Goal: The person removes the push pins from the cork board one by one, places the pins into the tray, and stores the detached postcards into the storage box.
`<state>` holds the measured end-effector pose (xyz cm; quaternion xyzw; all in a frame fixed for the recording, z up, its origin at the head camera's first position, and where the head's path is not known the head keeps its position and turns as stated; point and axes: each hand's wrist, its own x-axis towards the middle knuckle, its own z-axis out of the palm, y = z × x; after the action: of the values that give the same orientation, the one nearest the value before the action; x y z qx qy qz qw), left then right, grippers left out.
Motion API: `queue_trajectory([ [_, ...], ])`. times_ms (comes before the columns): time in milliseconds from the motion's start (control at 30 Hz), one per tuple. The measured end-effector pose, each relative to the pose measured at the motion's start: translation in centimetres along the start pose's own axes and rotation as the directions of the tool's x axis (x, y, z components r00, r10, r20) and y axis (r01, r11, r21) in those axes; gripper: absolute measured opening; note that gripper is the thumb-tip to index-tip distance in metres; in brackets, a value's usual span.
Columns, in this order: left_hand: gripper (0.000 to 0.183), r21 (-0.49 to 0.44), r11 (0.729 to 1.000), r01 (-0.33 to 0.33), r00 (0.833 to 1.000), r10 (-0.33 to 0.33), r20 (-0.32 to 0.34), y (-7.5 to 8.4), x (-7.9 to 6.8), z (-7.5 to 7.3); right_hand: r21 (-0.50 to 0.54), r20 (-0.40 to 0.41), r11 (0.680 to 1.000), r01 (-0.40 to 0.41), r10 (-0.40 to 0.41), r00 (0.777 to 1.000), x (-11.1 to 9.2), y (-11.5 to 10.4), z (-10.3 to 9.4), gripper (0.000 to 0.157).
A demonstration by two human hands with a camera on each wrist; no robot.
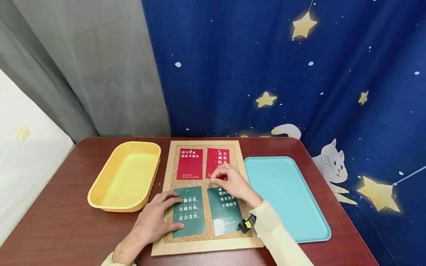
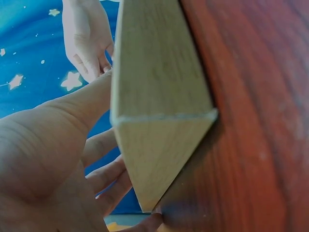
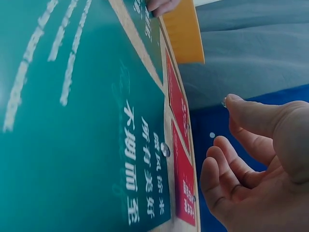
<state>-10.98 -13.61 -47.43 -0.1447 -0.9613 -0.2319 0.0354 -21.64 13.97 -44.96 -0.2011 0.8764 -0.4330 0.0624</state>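
A cork board (image 1: 191, 183) with a wooden frame lies on the table and bears two red cards and two green ones. My left hand (image 1: 154, 216) rests at its left side, fingertips and thumb spread over the lower-left green card (image 1: 189, 225). Above the cards, my right hand (image 1: 233, 183) pinches a small shiny thumbtack (image 3: 224, 102) between thumb and index finger. A silver thumbtack (image 3: 165, 149) sits at the top of the lower-right green card (image 3: 96, 164). The upper-left red card (image 1: 189, 166) and the upper-right red card (image 1: 213, 155) each have a tack near the top edge.
Left of the board stands a yellow basin (image 1: 126, 177). A light blue tray (image 1: 286, 199) lies to the right, close to the frame. Behind the dark red table (image 1: 60, 207) hang a grey curtain (image 1: 110, 66) and a blue starry one (image 1: 226, 74).
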Motion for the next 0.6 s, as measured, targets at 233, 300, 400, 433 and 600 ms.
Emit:
queue_trajectory([
  [233, 0.066, 0.004, 1.0, 0.012, 1.0, -0.013, 0.01, -0.1, 0.1, 0.0, -0.009, -0.026, 1.0, -0.008, 0.008, 1.0, -0.2, 0.7, -0.6, 0.005],
  [300, 0.067, 0.004, 1.0, 0.01, 1.0, -0.01, 0.007, -0.1, 0.1, 0.0, -0.006, -0.035, 1.0, -0.014, 0.014, 0.999, -0.4, 0.8, -0.9, 0.005],
  [400, 0.067, 0.002, 1.0, 0.005, 1.0, -0.005, 0.003, -0.2, 0.1, 0.1, 0.017, -0.041, 0.999, -0.029, 0.03, 0.999, -0.7, 0.9, -1.2, 0.006],
  [433, 0.067, 0.001, 1.0, 0.004, 1.0, -0.004, 0.001, -0.2, 0.1, 0.1, 0.022, -0.042, 0.999, -0.032, 0.033, 0.999, -0.8, 1.0, -1.3, 0.007],
  [600, 0.067, -0.001, 1.0, 0.001, 1.0, -0.001, -0.003, -0.2, 0.1, 0.1, 0.039, -0.051, 0.999, -0.028, 0.03, 0.998, -0.9, 1.4, -1.5, 0.007],
])
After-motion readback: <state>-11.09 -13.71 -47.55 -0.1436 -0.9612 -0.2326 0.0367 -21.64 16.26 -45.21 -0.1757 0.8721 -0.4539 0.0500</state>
